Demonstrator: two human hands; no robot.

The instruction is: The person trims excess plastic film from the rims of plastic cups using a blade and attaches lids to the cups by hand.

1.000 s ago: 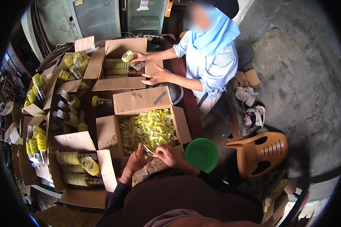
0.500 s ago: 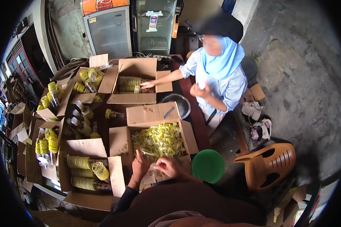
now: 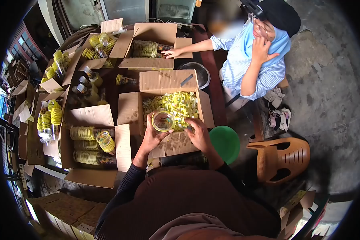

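My left hand [image 3: 151, 138] is wrapped round a clear round plastic cup [image 3: 163, 121] with a yellowish rim, held over the near edge of an open cardboard box. That box [image 3: 168, 81] is full of small yellow-and-white pieces [image 3: 176, 103], like wrappers or sachets. Beside the cup, my right hand [image 3: 200, 136] has its fingertips pinched together over the pile; what they hold, if anything, blends with the yellow pieces and cannot be made out.
A green basin [image 3: 225, 145] stands right of the box, near an orange plastic chair [image 3: 284, 160]. Boxes [image 3: 123, 146] of stacked yellow-rimmed cups fill the left. Opposite, a co-worker [image 3: 252, 60] reaches into another box [image 3: 156, 30]. Bottles [image 3: 88, 86] stand on the table.
My view has shifted, so the co-worker sits higher and further right. My hands have moved up over the box, and a clear cup is now in my left hand.
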